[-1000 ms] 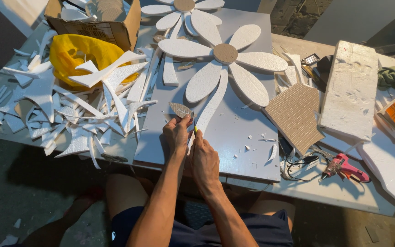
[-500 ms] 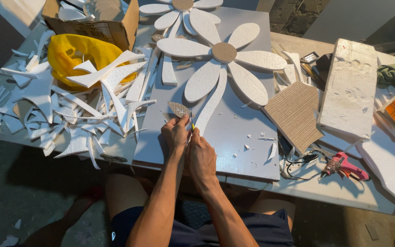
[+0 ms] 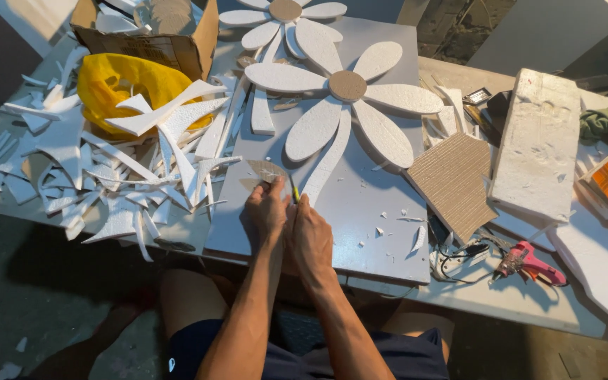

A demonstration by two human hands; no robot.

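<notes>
- Left hand (image 3: pixel 265 211): fingers closed on a small tan cardboard piece (image 3: pixel 267 171), leaf-like in outline, which is held just above the grey board (image 3: pixel 381 211) at its near left part.
- Right hand (image 3: pixel 311 236): fingers curled tight around a slim yellow-handled tool (image 3: pixel 294 192), whose tip meets the right edge of the cardboard piece; the tool's kind cannot be told. The two hands touch each other.
- Grey board: lies flat on the table (image 3: pixel 529 302) and carries a large white foam flower (image 3: pixel 350 105) with a brown round centre and a long curved stem that ends just beside the hands. Small white crumbs lie on the board to the right of the hands.
- Second foam flower (image 3: pixel 286 17): lies at the far end of the board, partly cut by the picture's edge.
- Left of the board: a heap of white foam offcuts (image 3: pixel 107 176), a yellow bag (image 3: pixel 117 88) and an open cardboard box (image 3: pixel 156 35).
- Right of the board: a corrugated cardboard sheet (image 3: pixel 452 179), a thick white foam block (image 3: pixel 536 144) and a pink glue gun (image 3: pixel 529 262) with its cable.
</notes>
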